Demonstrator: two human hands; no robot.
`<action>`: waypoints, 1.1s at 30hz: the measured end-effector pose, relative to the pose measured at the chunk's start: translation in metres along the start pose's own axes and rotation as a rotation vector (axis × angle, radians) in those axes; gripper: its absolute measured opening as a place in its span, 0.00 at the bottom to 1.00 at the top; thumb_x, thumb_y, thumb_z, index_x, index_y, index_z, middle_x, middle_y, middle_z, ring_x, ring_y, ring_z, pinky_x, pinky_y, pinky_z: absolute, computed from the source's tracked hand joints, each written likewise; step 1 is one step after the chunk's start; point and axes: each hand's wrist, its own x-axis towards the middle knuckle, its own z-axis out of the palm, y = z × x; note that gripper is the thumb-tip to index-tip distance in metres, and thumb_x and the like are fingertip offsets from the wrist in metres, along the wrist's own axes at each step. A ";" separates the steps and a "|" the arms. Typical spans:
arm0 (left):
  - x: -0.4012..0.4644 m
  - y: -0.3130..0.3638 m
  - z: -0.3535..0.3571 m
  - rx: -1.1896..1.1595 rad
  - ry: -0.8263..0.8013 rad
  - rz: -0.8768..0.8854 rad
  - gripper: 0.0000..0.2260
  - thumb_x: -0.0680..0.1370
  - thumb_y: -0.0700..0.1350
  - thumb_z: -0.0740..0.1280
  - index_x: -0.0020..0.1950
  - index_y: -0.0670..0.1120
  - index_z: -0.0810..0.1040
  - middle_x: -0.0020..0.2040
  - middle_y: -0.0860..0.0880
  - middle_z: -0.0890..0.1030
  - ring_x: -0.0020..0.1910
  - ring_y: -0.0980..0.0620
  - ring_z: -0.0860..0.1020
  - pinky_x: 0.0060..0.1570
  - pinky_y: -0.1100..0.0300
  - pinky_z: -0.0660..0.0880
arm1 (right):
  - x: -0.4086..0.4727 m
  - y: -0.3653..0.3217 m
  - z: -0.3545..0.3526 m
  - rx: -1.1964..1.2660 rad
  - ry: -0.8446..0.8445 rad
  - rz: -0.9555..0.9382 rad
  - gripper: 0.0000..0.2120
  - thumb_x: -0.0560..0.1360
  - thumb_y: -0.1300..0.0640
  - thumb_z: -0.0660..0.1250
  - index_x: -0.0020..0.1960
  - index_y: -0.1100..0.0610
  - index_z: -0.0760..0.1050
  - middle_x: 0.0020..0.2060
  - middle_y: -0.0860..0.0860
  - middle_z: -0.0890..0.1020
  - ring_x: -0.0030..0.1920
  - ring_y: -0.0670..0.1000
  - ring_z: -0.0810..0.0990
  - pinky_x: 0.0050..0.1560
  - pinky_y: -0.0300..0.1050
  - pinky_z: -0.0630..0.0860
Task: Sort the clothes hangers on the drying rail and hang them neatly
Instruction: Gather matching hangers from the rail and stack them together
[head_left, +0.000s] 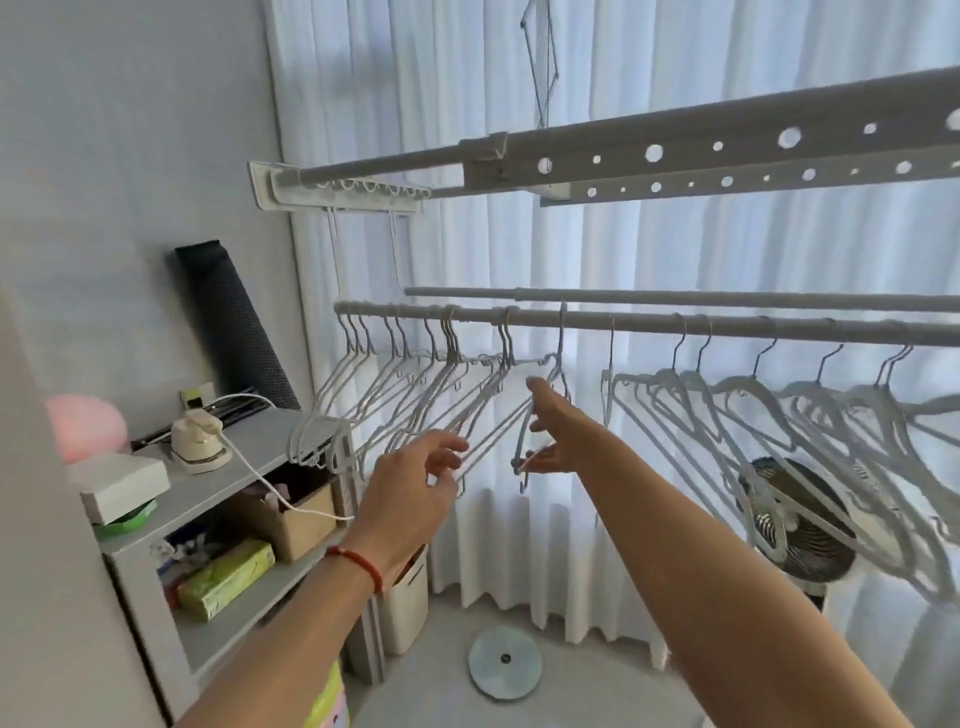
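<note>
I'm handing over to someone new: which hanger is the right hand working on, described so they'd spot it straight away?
Find the lower drying rail in front of the white curtain. Near its middle, a gap separates the thin wire hangers bunched left from the thicker hangers spaced right. The thin hanger at that gap's left edge is it: turned edge-on, with the right hand on it.

The drying rail (675, 323) and rightmost hangers (924, 415) run off the right edge.

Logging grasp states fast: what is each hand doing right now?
Left hand: fingers curled loosely at the thin hangers, firm grip cannot be told.
Right hand: closed on one thin hanger's lower end.
</note>
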 end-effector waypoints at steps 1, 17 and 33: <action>0.004 -0.003 -0.002 -0.024 0.009 0.014 0.15 0.79 0.34 0.66 0.60 0.51 0.81 0.51 0.57 0.83 0.52 0.63 0.79 0.55 0.66 0.78 | 0.001 0.004 0.000 0.010 0.002 0.039 0.32 0.78 0.33 0.58 0.67 0.59 0.69 0.64 0.59 0.72 0.51 0.64 0.82 0.38 0.53 0.85; -0.007 0.118 0.105 -0.352 -0.012 0.272 0.11 0.77 0.35 0.68 0.50 0.50 0.84 0.43 0.62 0.83 0.46 0.66 0.80 0.42 0.76 0.73 | -0.156 0.061 -0.104 -0.293 0.231 -0.470 0.21 0.82 0.44 0.60 0.73 0.48 0.68 0.65 0.51 0.79 0.64 0.50 0.78 0.67 0.58 0.76; -0.137 0.457 0.348 -0.559 -0.351 0.421 0.06 0.79 0.42 0.66 0.52 0.51 0.82 0.46 0.59 0.83 0.48 0.68 0.79 0.44 0.78 0.71 | -0.370 0.157 -0.464 -0.288 0.874 -0.506 0.17 0.72 0.49 0.63 0.58 0.49 0.80 0.50 0.43 0.85 0.53 0.42 0.83 0.57 0.52 0.81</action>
